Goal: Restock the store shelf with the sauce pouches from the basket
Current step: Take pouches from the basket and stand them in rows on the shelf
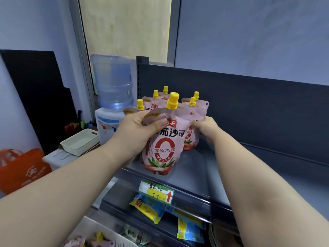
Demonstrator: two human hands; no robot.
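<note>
in the head view, at the centre of the frame, the left hand [140, 127] grips the upper left corner of the front sauce pouch [163, 148], thumb curled across its face below the yellow cap. the pouch stands upright near the front edge of the grey shelf [192, 168]. just to its right, the right hand [206, 124] has its fingers curled round the side of a rear pouch [195, 111], which stands among more pouches further back on the same shelf. a price tag [156, 191] hangs on the shelf edge below. at the lower left of the frame, the white basket [99, 227] holds pink pouches. a water dispenser [114, 82] stands at centre left.
</note>
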